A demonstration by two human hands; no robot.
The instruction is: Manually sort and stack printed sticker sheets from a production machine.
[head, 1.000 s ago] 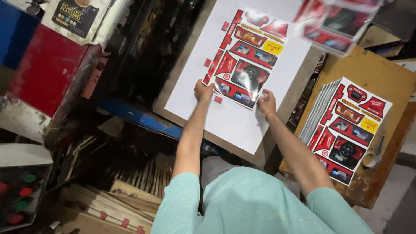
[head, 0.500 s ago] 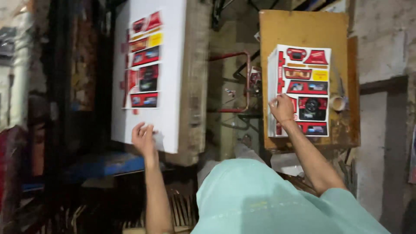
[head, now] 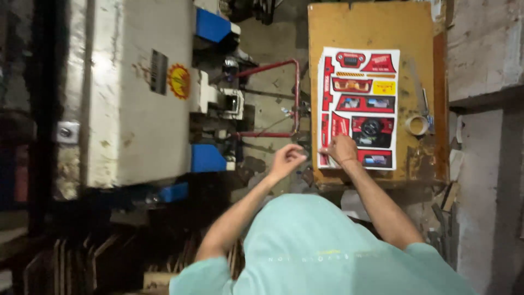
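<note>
Your right hand [head: 343, 151] presses down on the near left corner of the stack of printed red-and-white sheets [head: 360, 106] lying on the yellow-brown table [head: 360, 27] — whether the fingers pinch the top sheet, the view cannot tell. Your left hand [head: 286, 159] hangs loosely curled and empty, just beside the table's edge, with a roll of tape [head: 418, 125] right of the stack and the grey machine [head: 131, 93] — blue-fitted — to your left.

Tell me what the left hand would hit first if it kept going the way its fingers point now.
Probably the stack of printed sheets: the left hand hangs off the wooden table, curled fingers aimed toward the stack's near edge, where the right hand rests. Depth is unclear; it may pass above.
</note>
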